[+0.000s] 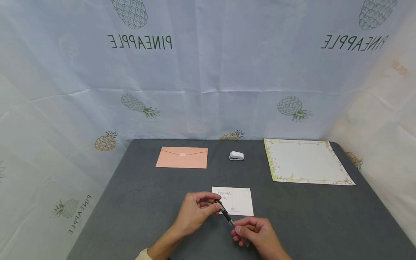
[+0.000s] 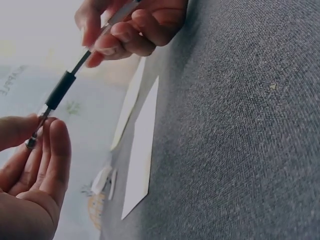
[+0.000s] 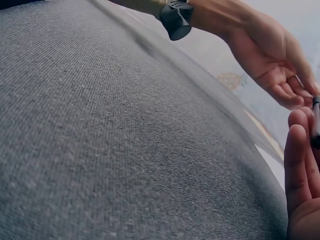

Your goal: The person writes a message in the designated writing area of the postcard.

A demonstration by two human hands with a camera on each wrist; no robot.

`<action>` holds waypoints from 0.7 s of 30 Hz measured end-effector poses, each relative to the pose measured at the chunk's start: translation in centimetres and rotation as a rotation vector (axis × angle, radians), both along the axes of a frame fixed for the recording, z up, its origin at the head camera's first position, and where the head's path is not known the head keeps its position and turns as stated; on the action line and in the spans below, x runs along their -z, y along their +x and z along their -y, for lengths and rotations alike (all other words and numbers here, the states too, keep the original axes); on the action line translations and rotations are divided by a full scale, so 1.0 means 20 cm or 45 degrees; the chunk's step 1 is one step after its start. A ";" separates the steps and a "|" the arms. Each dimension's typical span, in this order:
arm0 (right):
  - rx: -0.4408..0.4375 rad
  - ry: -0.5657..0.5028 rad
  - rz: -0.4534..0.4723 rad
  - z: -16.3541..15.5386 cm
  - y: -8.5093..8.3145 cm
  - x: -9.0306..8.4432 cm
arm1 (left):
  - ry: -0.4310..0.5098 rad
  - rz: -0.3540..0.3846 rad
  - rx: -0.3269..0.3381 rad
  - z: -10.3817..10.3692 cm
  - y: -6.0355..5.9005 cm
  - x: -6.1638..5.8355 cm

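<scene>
My right hand (image 1: 258,231) is curled round the back end of a pen (image 1: 227,215), fingers and thumb pinching the barrel low and close to me. In the left wrist view that same hand sits top of frame w/ fingers wrapped on the barrel. My left hand (image 1: 195,212) has the pen's other end: thumb and fingertips (image 2: 56,145) pinch the tip end, palm turned up a bit, fingers loosely bent around it. So the pen runs diagonally between both hands, held just above the table (image 1: 136,202), black grip section nearer the left hand. Can't tell if the tip has a cap or not; too small.

Right under and just beyond the pen lies a white postcard (image 1: 238,200), flat on the grey cloth, some handwriting at its upper left and a stamp box at the corner. My left fingers overlap its near-left edge in the head view; whether they touch it, can't say.

Further back, well apart from my hands: a peach envelope (image 1: 182,157) to the left, flap side up, a small white stapler (image 1: 236,155) about centre, and a sheet of letter paper w/ green floral border (image 1: 307,161) on the right. Behind the table hangs a pale backdrop (image 1: 208,79) printed w/ pineapples and mirrored lettering.
</scene>
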State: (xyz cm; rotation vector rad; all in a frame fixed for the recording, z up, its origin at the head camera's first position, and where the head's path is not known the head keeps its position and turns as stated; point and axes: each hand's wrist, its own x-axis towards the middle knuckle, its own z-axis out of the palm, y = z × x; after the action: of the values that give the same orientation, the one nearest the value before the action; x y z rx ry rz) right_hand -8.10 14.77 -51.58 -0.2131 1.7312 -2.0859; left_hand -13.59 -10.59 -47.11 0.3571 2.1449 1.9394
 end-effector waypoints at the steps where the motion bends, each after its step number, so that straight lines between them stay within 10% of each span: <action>1: -0.005 0.002 -0.005 0.00 0.00 0.00 | 0.005 -0.004 0.003 0.00 0.00 0.00; 21: 0.017 0.152 -0.167 0.05 0.00 -0.04 | 0.129 -0.008 0.093 -0.05 0.02 0.02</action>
State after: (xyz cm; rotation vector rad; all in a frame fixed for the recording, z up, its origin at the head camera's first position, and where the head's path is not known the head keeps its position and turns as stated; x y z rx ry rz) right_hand -8.12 13.84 -50.83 -0.3098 1.9323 -2.0093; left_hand -13.27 -9.50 -47.43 0.4539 2.0128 2.0128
